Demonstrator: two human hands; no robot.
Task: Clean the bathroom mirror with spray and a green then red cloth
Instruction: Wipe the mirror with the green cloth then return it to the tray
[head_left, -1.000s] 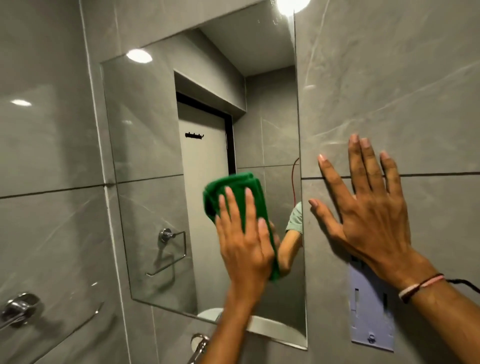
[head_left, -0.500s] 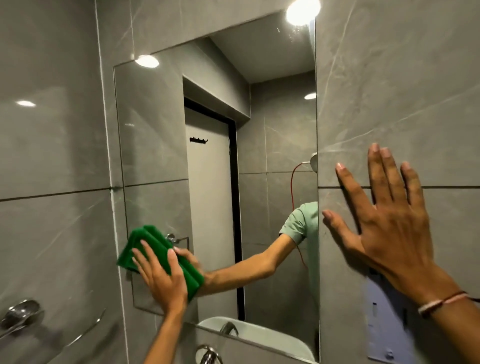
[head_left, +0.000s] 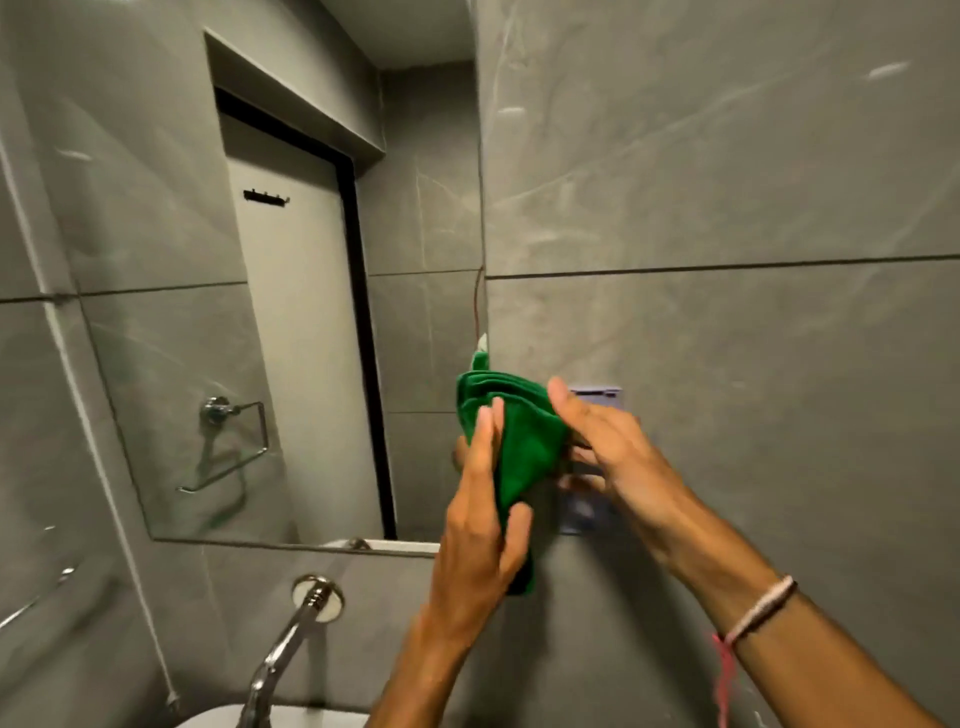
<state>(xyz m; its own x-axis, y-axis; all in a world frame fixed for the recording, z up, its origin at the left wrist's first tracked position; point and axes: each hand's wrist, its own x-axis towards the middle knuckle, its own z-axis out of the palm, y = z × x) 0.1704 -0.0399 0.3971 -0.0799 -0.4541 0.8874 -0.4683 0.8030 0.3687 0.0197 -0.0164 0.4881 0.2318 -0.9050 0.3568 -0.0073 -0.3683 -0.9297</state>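
Observation:
The green cloth (head_left: 519, 441) hangs bunched in front of the mirror's lower right corner, off the glass. My left hand (head_left: 480, 525) grips it from the left, fingers and thumb around its lower part. On the cloth's right side my right hand (head_left: 608, 447) has its fingers on the folds. The mirror (head_left: 291, 312) fills the left half of the view. Neither a spray bottle nor a red cloth is in view.
A chrome tap (head_left: 291, 644) sticks out of the wall under the mirror, above a white basin (head_left: 306, 719). A lilac wall plate (head_left: 587, 499) sits behind my hands on the grey tiled wall (head_left: 727, 208). A towel ring (head_left: 234, 441) shows as a reflection in the glass.
My left hand has lifted the green cloth off the glass and carried it right. My right hand has left the wall and come to the cloth. The view has tilted down.

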